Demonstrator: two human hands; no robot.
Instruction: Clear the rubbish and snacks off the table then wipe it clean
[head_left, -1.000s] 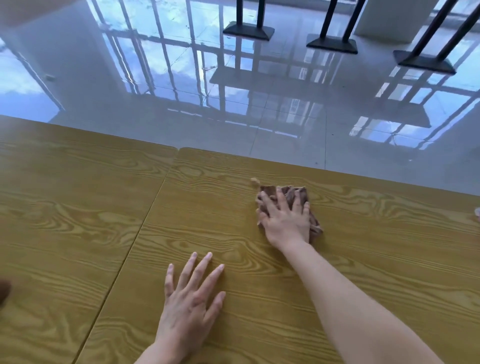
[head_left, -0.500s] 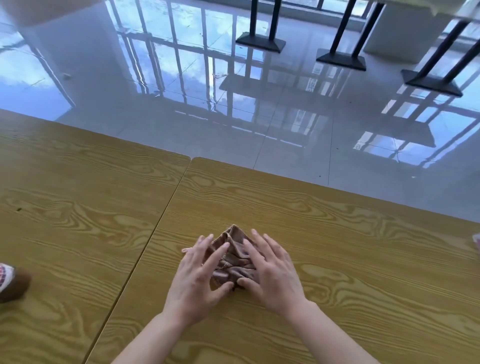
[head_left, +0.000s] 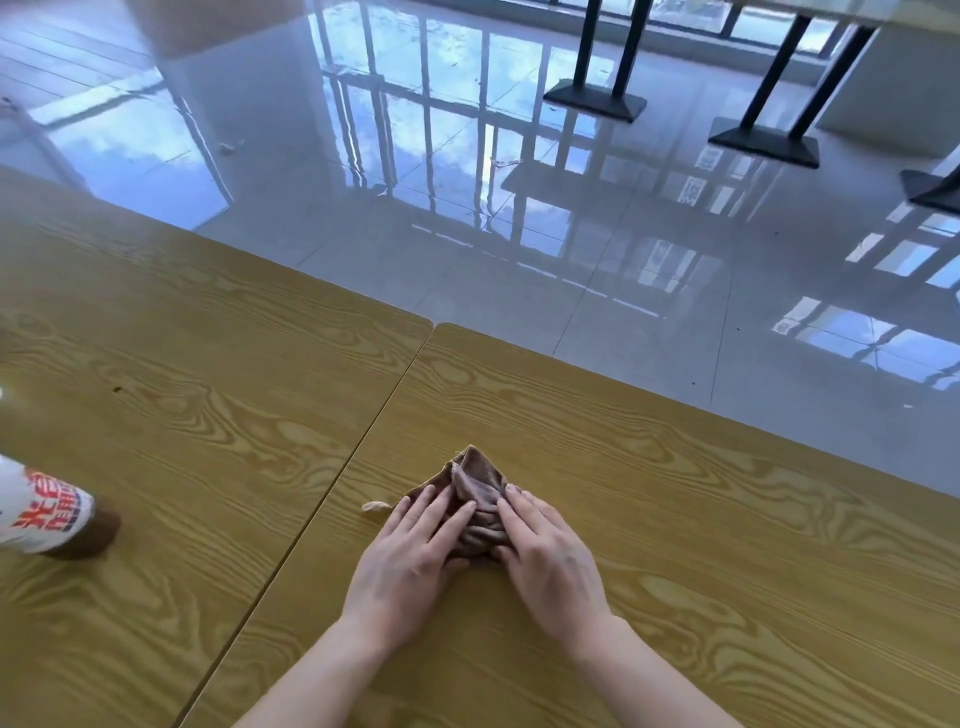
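A crumpled brown cloth (head_left: 475, 486) lies on the yellow wood-grain table (head_left: 701, 545), bunched into a peak. My left hand (head_left: 402, 564) presses on its left side with fingers spread over the fabric. My right hand (head_left: 550, 561) presses on its right side, fingertips on the cloth. The near part of the cloth is hidden under both hands. A white snack packet with red print (head_left: 39, 512) lies at the left edge of the view on the adjoining table.
A seam (head_left: 332, 488) divides the two wooden tabletops. Beyond the far table edge is a glossy tiled floor (head_left: 519, 218). Black table pedestals (head_left: 595, 98) stand on it at the back right.
My right hand pulled the cloth back toward me from farther out. My left hand left the bare table and joined it on the cloth. The view shifted right, revealing the snack packet.
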